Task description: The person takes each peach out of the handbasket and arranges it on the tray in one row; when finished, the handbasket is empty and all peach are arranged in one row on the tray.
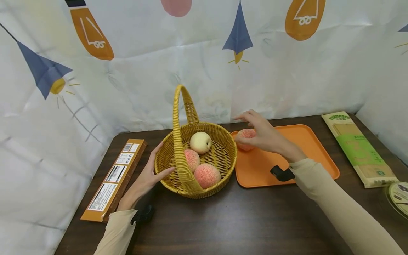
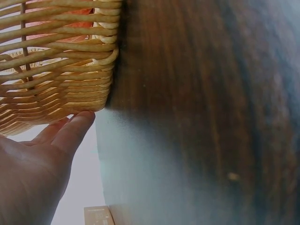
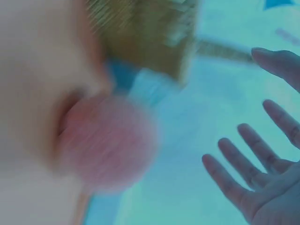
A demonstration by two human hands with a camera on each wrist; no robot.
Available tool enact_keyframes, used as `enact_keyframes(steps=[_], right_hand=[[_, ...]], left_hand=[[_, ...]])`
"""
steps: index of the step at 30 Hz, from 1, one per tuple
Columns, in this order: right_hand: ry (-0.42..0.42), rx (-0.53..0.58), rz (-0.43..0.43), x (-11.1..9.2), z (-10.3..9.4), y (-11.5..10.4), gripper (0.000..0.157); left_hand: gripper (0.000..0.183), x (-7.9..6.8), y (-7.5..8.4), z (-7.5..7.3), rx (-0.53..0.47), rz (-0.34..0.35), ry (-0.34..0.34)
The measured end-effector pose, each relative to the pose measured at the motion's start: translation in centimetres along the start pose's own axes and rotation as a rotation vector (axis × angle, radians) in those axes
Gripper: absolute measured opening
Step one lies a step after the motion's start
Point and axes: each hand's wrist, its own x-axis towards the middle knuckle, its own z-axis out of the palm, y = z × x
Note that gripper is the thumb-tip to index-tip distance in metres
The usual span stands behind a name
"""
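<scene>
A yellow wicker basket (image 1: 229,166) with a tall handle stands on the table. In it lie a pale yellow round fruit (image 1: 200,141) and two pink speckled peaches (image 1: 208,176). My left hand (image 1: 147,175) rests against the basket's left side, thumb across the rim; the left wrist view shows straight fingers (image 2: 75,131) touching the woven wall. Another peach (image 1: 246,134) sits on the left end of an orange tray (image 1: 287,141). Over it is my right hand (image 1: 262,132), partly covering it. The right wrist view shows its fingers spread, apart from the blurred peach (image 3: 110,143).
Left of the basket lies a long orange box (image 1: 109,180) with white labels. A green and beige flat packet (image 1: 358,148) lies at the right, near a round container (image 1: 400,198) at the frame edge. A patterned cloth (image 1: 204,71) hangs behind the table.
</scene>
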Motion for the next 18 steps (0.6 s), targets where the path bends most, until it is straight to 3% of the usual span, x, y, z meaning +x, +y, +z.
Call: enact_keyframes(steps=[8,12,18], right_hand=[[-0.077,0.047,-0.227,0.4,2.6,-5.3,0.056],[-0.184,0.074,-0.279,0.3,4.4,-6.0,0.051],[-0.359,0.079,-0.275,0.3,6.9,-5.5,0.046]], left_hand=[[0.097,0.1,-0.1,0.0,-0.003,-0.005,-0.003],[0.097,0.1,0.0,0.1,-0.01,-0.001,-0.002],[0.096,0.0,-0.1,0.0,0.004,-0.009,0.003]])
